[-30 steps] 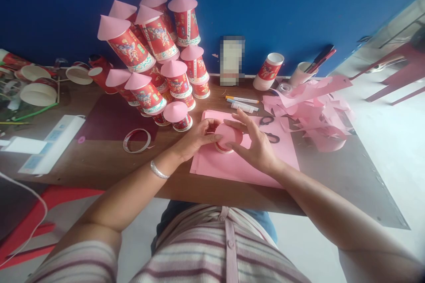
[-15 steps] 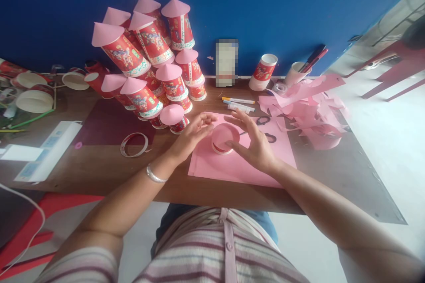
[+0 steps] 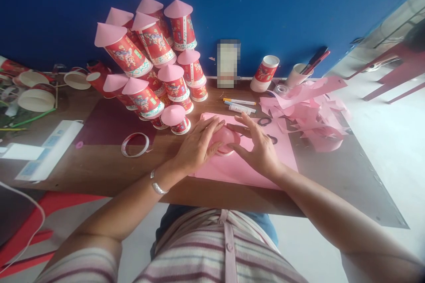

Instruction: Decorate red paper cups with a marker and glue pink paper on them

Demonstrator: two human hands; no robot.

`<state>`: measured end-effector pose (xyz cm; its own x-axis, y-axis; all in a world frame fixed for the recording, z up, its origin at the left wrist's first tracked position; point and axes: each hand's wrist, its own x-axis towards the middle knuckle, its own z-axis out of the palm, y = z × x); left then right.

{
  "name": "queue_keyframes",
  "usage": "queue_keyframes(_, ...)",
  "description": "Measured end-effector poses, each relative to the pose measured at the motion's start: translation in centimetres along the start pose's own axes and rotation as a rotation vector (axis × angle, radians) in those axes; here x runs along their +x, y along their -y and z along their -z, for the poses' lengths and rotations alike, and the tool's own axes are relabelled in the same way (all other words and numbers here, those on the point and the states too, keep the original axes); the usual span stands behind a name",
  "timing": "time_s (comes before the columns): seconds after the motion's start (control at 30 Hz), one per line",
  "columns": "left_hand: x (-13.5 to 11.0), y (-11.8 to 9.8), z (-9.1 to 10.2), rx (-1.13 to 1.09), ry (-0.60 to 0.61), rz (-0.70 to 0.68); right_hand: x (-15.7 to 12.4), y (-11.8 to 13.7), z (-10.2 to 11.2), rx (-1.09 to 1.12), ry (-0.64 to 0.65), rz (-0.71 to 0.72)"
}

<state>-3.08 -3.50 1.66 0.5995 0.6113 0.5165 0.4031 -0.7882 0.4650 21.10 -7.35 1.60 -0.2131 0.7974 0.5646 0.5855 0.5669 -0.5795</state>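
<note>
A short red paper cup with a pink paper cone top (image 3: 226,138) stands on a pink paper sheet (image 3: 239,166) on the wooden table. My left hand (image 3: 197,143) lies over its left side, fingers stretched out and pressing on the pink cone. From the right, my right hand (image 3: 257,143) cups the same piece, fingers extended and touching it. Most of the cup body is hidden between my hands.
A pile of red cups with pink cone tops (image 3: 156,62) stands at the back left against the blue wall. Markers (image 3: 239,101), scissors (image 3: 267,128) and pink paper scraps (image 3: 308,106) lie to the right. A cut cup ring (image 3: 134,143) and a white power strip (image 3: 48,150) lie left.
Both hands closed in on the pink-topped cup; half a second ago they hovered apart beside it, now they press on it from both sides.
</note>
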Motion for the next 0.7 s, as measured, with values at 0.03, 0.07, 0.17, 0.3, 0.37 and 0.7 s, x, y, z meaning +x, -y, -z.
queue_keyframes(0.03, -0.1, 0.0, -0.1, -0.021, -0.011, 0.010, 0.0, 0.0, 0.0, -0.003, 0.001, 0.001)
queue_keyframes(0.07, -0.1, 0.1, -0.1, -0.059, -0.026, 0.041, 0.0, 0.0, 0.1, -0.005, 0.003, -0.003)
queue_keyframes(0.17, -0.1, 0.4, -0.3, -0.264, -0.099, 0.228, 0.0, 0.0, 0.1, 0.010, 0.010, -0.025)
queue_keyframes(0.3, 0.5, 1.0, -0.6, -0.589, -0.137, 0.518, 0.1, 0.1, 0.1, 0.041, 0.020, -0.024)
queue_keyframes(0.37, 0.9, 1.0, -0.7, -0.690, -0.131, 0.635, 0.1, 0.2, 0.1, 0.039, 0.030, -0.016)
queue_keyframes(0.7, 2.6, -1.1, -0.9, -0.788, -0.075, 0.730, 0.1, 0.2, 0.1, 0.019, 0.027, 0.000)
